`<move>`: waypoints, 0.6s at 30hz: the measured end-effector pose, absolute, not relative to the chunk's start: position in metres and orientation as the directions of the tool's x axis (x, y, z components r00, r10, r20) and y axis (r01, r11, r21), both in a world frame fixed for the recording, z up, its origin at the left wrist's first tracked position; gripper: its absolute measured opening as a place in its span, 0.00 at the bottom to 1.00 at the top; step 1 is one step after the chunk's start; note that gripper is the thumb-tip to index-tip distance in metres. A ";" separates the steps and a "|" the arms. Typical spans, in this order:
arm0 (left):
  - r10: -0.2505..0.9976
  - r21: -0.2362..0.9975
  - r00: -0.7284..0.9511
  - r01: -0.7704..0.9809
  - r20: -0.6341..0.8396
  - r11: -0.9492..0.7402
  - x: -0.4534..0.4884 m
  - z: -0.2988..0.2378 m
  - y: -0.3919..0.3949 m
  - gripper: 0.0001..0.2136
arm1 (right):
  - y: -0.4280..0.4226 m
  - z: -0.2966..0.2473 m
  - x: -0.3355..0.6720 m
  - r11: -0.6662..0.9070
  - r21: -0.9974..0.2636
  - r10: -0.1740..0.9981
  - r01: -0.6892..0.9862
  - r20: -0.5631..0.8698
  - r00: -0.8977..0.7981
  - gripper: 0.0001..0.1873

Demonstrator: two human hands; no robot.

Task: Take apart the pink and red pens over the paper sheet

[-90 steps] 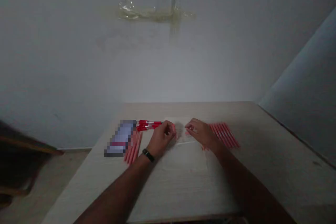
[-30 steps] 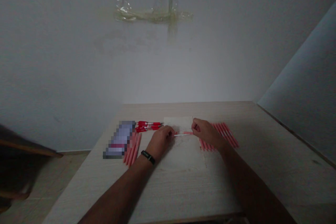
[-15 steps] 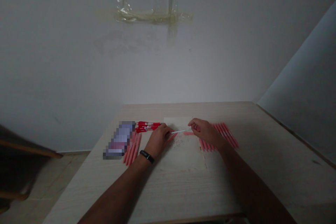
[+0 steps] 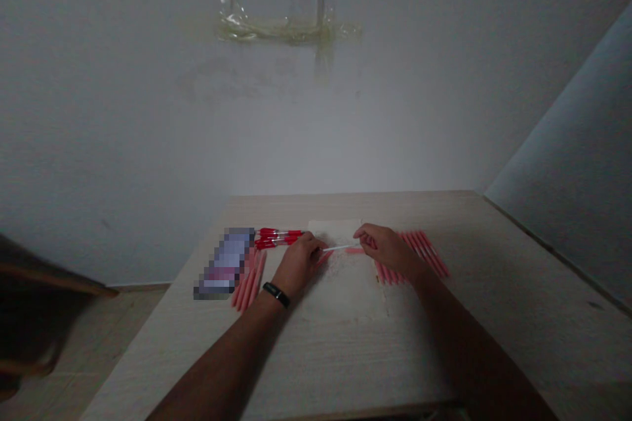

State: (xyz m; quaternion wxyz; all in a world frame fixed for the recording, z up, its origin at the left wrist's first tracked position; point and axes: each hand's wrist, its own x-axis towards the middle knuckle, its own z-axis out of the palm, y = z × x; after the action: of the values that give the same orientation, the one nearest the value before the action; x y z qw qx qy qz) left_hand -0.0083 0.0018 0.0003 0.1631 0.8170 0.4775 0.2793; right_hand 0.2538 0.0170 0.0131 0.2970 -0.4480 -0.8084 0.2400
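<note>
A thin white stick (image 4: 340,247) spans the gap between my two hands. My left hand (image 4: 300,256) is closed, pinching its left end. My right hand (image 4: 382,243) is closed at the stick's other end, with fingers curled; the exact grip is hidden. Just under my left fingertips a pink pen-like tube (image 4: 323,258) slants down over the paper. Another short pink piece (image 4: 353,250) lies beneath the stick near my right fingers. A pale sheet (image 4: 340,296) with small pink crumbs is under both hands.
Several pink pens (image 4: 424,252) lie in a row by my right wrist, partly covered. Left of my left hand are several red pens (image 4: 279,234), several pink sticks (image 4: 251,283) and a blurred-out phone-like object (image 4: 227,263). The table (image 4: 320,368) meets a wall behind.
Hardly anything differs. The white stick between my hands sits at a slightly flatter angle, while both hands keep their places.
</note>
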 end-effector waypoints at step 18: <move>0.855 0.557 0.424 0.650 0.300 -0.517 -0.009 -0.003 0.001 0.09 | 0.017 0.003 0.244 0.539 -0.654 0.831 0.531 0.309 -0.463 0.12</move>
State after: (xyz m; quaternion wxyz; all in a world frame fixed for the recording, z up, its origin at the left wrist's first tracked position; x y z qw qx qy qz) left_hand -0.0086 0.0012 -0.0031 0.1814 0.8239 0.4567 0.2823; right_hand 0.2437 0.0172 0.0035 0.3104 -0.4150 -0.8204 0.2416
